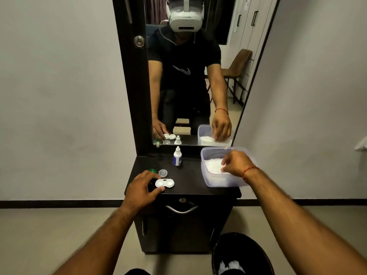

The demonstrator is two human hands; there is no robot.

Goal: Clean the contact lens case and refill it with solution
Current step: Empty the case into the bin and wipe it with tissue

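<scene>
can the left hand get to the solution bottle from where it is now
Probably yes. The left hand rests by the lens case, and the solution bottle stands upright just behind with bare tabletop around it; only the two loose caps sit nearby, off to the side.

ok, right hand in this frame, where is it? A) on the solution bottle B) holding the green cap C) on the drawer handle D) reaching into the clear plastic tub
D. The right hand is over the rim and down inside the clear plastic tub, fingers at the white material in it; the solution bottle stands untouched at the back of the cabinet top.
</scene>
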